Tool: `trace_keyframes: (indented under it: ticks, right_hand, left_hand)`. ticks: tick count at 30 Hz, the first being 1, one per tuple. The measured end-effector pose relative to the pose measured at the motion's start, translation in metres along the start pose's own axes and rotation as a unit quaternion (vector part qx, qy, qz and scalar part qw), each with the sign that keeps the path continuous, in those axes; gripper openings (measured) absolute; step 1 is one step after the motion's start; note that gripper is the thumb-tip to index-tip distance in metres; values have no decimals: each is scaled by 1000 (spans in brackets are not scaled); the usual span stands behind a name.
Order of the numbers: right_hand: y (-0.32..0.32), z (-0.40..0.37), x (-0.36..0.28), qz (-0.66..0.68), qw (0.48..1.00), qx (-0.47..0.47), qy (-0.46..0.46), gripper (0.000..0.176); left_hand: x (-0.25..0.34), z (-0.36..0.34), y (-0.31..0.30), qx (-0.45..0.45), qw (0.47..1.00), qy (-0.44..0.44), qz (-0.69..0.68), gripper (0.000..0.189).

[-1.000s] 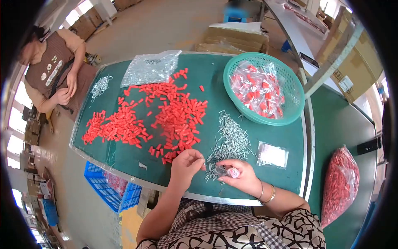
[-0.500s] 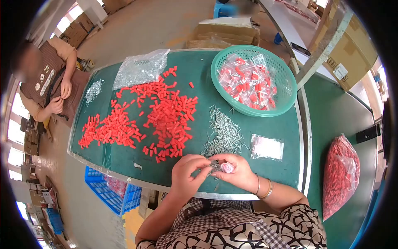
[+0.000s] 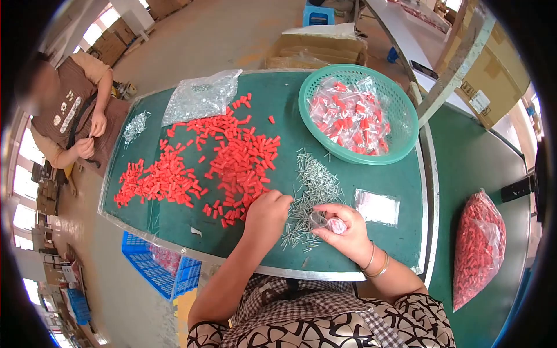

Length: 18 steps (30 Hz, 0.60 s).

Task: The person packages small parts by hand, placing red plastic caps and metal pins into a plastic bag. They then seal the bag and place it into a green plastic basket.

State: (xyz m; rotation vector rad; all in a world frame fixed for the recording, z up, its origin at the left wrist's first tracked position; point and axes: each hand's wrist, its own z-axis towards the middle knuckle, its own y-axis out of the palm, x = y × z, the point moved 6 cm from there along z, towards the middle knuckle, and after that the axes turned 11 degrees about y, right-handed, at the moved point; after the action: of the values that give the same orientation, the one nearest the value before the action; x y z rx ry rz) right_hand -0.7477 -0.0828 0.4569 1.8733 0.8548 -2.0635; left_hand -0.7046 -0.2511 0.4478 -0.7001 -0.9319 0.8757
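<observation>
My right hand holds a small clear plastic cup-shaped piece between thumb and fingers, with its round mouth facing up. A pinkish-white rolled bundle is tucked in the same grip. Between my hands spreads a pile of thin silver screws. My left hand is at the left edge of that pile, beside the heap of red plastic plugs. Its fingers are curled together, and whatever they hold is hidden.
A green basket of filled clear packets stands at the back right. A clear bag lies behind the red plugs, and flat clear bags lie to the right. A co-worker sits at the far left. A red-filled sack lies on the right-hand table.
My hands have separated. The left has moved up and away to the screws' left edge; the right has shifted slightly right, keeping the clear piece and the rolled bundle.
</observation>
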Motion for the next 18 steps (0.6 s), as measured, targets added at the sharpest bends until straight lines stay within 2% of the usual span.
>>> trace_keyframes:
  ticks: [3, 9, 12, 15, 18]
  right_hand:
    - [-1, 2, 4, -20, 1000, -7, 1, 42]
    - [-1, 4, 8, -24, 1000, -10, 3, 42]
    - [-1, 4, 8, -46, 999, -12, 15, 42]
    - [-1, 5, 10, -67, 998, -2, 2, 42]
    - [4, 5, 13, -84, 996, -6, 16, 42]
  left_hand:
    - [-5, 4, 14, -110, 993, 0, 50, 12]
    - [-12, 3, 18, -125, 991, -15, 47, 9]
    - [-9, 4, 2, -86, 996, -30, 23, 8]
    - [19, 9, -29, -11, 996, -67, -63, 8]
    - [51, 10, -35, -5, 997, 75, -15, 10]
